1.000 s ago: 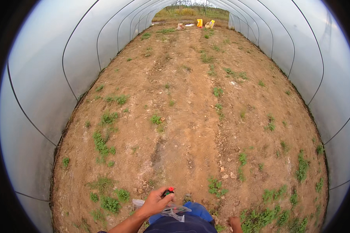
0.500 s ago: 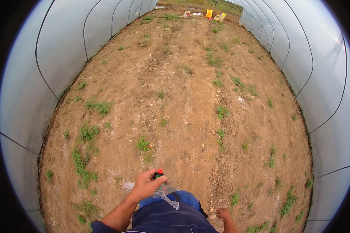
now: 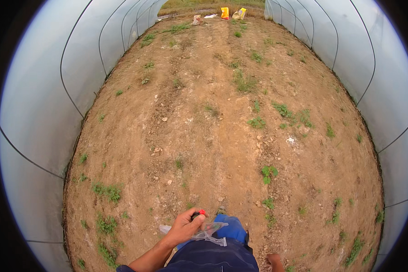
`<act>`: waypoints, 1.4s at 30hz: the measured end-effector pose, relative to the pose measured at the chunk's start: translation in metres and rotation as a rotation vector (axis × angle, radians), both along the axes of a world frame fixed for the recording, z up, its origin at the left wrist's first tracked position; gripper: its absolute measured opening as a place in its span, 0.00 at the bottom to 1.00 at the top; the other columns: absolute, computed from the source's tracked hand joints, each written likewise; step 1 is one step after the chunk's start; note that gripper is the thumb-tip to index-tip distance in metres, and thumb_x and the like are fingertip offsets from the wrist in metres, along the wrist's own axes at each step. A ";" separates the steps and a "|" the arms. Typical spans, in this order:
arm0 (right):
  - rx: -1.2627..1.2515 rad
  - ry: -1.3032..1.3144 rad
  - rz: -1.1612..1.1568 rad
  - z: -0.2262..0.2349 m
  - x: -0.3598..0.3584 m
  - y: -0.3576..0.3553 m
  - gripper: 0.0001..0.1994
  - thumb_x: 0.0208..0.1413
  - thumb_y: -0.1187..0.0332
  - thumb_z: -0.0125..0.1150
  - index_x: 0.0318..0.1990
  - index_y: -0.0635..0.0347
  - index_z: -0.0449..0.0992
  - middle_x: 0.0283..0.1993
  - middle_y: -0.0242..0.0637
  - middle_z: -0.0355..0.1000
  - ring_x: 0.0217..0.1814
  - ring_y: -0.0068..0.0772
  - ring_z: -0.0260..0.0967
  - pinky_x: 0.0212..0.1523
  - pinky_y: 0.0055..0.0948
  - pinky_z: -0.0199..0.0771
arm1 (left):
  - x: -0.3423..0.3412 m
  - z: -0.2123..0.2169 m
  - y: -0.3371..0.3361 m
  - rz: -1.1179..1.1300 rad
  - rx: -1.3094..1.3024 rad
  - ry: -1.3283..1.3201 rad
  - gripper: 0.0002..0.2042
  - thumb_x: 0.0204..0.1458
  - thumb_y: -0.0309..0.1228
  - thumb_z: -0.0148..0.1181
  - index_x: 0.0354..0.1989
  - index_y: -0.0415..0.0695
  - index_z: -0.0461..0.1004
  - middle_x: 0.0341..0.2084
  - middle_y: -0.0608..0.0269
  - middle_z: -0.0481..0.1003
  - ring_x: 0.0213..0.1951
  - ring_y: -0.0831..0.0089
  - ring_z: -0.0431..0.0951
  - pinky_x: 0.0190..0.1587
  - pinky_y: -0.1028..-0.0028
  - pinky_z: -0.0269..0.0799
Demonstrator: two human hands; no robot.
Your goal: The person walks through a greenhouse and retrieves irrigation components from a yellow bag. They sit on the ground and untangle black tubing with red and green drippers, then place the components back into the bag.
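My left hand is closed in front of my waist. It grips a small black object with a red tip, whose kind I cannot make out. A crumpled clear plastic bag hangs from the same hand and spreads over my blue trousers. Low beside my right leg, my right hand is partly in view at the lower edge. Its fingers are too small and blurred to read, and nothing shows in it. Below both hands lies bare brown soil.
Plastic tunnel walls on dark hoops curve up on both sides. Green weeds grow in scattered clumps, and small stones line the soil. At the far open end stand an orange bag, a yellowish bag and a pale sack.
I have moved forward along the tunnel, so plants and stones sit nearer. My left hand still grips the black object and bag, a little lower and further right. My right hand has dropped slightly.
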State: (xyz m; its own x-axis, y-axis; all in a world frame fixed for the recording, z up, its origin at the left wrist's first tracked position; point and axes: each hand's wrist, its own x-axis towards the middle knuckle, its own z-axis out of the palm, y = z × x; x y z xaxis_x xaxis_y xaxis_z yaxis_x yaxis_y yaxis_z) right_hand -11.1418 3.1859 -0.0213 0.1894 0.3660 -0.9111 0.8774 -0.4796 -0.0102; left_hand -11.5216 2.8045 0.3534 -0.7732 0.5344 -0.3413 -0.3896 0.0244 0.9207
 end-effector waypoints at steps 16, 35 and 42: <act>0.185 0.412 0.266 0.073 -0.695 0.201 0.08 0.56 0.69 0.61 0.37 0.65 0.78 0.28 0.41 0.77 0.25 0.34 0.74 0.26 0.33 0.75 | -0.645 0.000 0.180 0.073 0.092 -0.026 0.14 0.65 0.38 0.54 0.33 0.39 0.75 0.21 0.71 0.72 0.24 0.86 0.67 0.27 0.81 0.62; 0.265 0.612 0.239 0.176 -1.611 0.465 0.15 0.62 0.68 0.56 0.51 0.72 0.73 0.37 0.46 0.77 0.29 0.32 0.74 0.28 0.33 0.76 | -1.392 0.031 0.429 -0.002 -0.064 0.199 0.07 0.54 0.28 0.63 0.27 0.39 0.77 0.19 0.75 0.71 0.25 0.88 0.66 0.26 0.80 0.60; 0.404 0.798 0.339 0.205 -1.955 0.556 0.15 0.62 0.66 0.56 0.49 0.72 0.72 0.37 0.45 0.77 0.29 0.31 0.74 0.27 0.31 0.76 | -1.676 -0.019 0.456 0.268 0.063 0.047 0.08 0.54 0.28 0.64 0.25 0.39 0.76 0.18 0.76 0.71 0.22 0.88 0.66 0.24 0.81 0.60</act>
